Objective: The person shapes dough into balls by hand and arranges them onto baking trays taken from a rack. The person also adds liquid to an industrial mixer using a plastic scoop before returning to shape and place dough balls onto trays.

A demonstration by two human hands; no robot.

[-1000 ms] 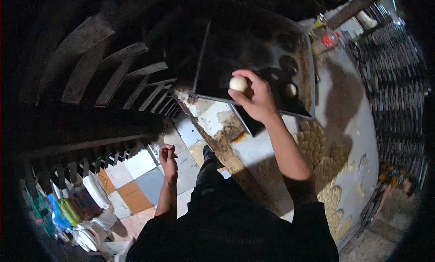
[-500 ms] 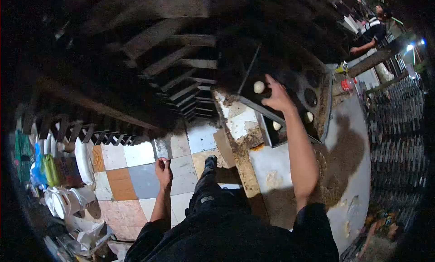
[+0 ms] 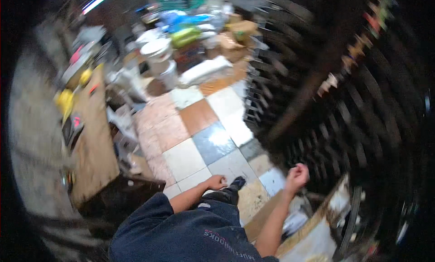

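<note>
Over the tiled floor [image 3: 188,155], my left hand [image 3: 215,182] hangs beside my dark trousers with its fingers curled. A small pale spot shows at its fingertips, too small to make out. My right hand [image 3: 297,177] is raised at the right, by the dark slatted rack [image 3: 326,139], with loosely curled fingers; blur hides whether anything is in them. Below it lies the pale worktop [image 3: 312,244] with a worn edge. A dark tray's edge [image 3: 351,219] shows blurred at the lower right.
A wooden table [image 3: 94,144] with yellow items stands at the left. White buckets [image 3: 156,51], a white sack [image 3: 206,71] and a green bag [image 3: 186,36] sit at the back. My shoe [image 3: 238,182] rests on the tiles.
The view has swung left, away from the trays and worktop towards the floor and buckets. My right hand let go of a white dough ball on the tray and has moved away from it.
</note>
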